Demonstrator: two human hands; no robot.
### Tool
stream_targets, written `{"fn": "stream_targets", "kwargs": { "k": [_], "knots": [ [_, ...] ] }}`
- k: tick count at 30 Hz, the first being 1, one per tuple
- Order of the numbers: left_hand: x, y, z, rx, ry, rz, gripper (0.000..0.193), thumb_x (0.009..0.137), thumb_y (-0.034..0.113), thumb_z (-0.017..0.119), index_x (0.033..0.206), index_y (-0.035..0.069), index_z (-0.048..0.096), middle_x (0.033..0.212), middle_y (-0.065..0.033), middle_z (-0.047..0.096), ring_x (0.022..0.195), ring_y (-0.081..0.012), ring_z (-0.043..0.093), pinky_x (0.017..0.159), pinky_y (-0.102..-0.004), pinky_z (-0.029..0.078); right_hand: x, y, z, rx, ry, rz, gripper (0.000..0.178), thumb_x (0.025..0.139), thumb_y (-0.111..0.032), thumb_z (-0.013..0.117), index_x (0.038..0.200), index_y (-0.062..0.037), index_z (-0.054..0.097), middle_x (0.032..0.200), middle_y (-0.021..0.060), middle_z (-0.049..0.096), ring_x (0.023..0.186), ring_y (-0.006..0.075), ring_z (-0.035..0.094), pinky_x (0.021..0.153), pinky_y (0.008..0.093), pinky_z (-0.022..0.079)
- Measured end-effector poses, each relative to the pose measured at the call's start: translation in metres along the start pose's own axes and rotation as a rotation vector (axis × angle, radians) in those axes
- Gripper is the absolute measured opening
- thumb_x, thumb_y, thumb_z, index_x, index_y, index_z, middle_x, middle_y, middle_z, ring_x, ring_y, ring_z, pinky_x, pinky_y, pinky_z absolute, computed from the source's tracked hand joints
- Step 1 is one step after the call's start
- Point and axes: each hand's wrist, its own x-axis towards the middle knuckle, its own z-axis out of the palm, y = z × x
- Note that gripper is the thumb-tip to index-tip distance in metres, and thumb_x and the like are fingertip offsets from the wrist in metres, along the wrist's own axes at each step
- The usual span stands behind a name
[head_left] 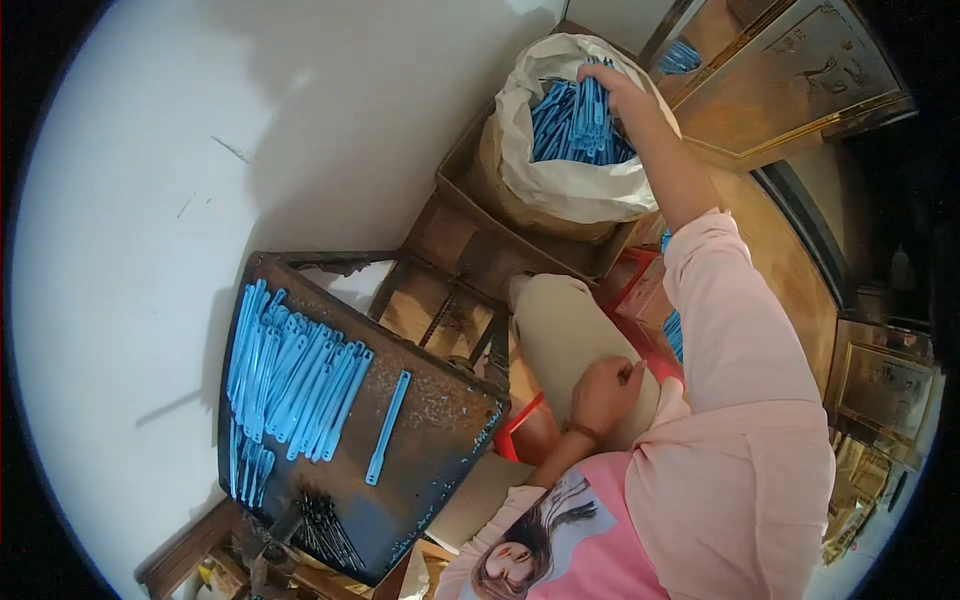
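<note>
Gripped in right hand (604, 80), within the mouth of a white sack (590, 188): bundle of blue plastic sticks (590, 118), over more of the same; left hand (604, 400) loosely curled on the thigh (555, 330), contents impossible to tell. Laid out on dark counter (430, 430): overlapping row of blue sticks (312, 390), one single stick (388, 428) apart. Likely at sack stage, loading or unloading unclear; calling next for snug grip if lifting, gentle release if setting down.

2 pale pink sleeves (745, 310), a brighter pink printed top (632, 540), beige trousers (565, 315), 1 thin wristband (583, 432)
</note>
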Motion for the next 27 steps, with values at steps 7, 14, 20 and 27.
{"fn": "stream_targets", "kwargs": {
  "k": [7,14,20,27],
  "knots": [
    [0.003,-0.002,-0.006,-0.034,-0.062,-0.103,0.038,0.088,0.034,0.060,0.072,-0.001,0.061,0.067,-0.0204,0.059,0.062,-0.0382,0.058,0.058,-0.0458,0.045,0.031,0.019,0.022,-0.134,-0.081,-0.042,0.014,0.067,-0.018,0.069,0.071,-0.0060,0.064,0.067,0.0049,0.065,0.052,0.0215,0.060,0.058,0.0390,0.056],
    [0.002,-0.007,0.000,-0.035,0.004,-0.081,0.039,0.088,0.033,0.060,0.072,-0.002,0.059,0.064,-0.0213,0.057,0.057,-0.0376,0.056,0.055,-0.0446,0.042,0.034,0.032,0.021,-0.580,0.299,-0.107,0.094,0.064,-0.061,0.076,0.137,-0.0096,0.045,0.147,0.0141,0.033,0.132,0.0360,0.035,0.095,0.0591,0.041],
    [-0.001,-0.001,0.004,-0.009,0.011,-0.036,0.036,0.088,0.032,0.060,0.074,-0.002,0.060,0.066,-0.0211,0.058,0.059,-0.0377,0.057,0.056,-0.0439,0.044,0.013,0.025,-0.005,-0.445,0.355,-0.177,0.104,0.066,-0.070,0.069,0.146,-0.0143,0.033,0.153,0.0181,0.020,0.137,0.0427,0.026,0.098,0.0650,0.035],
    [0.000,0.005,0.002,0.020,-0.031,-0.068,0.036,0.088,0.034,0.060,0.078,-0.001,0.062,0.069,-0.0201,0.060,0.063,-0.0376,0.059,0.059,-0.0437,0.045,-0.006,0.021,-0.015,-0.170,0.266,-0.229,0.104,0.078,-0.063,0.063,0.148,-0.0015,0.015,0.152,0.0253,0.013,0.138,0.0443,0.022,0.103,0.0628,0.031]
  ]
}}
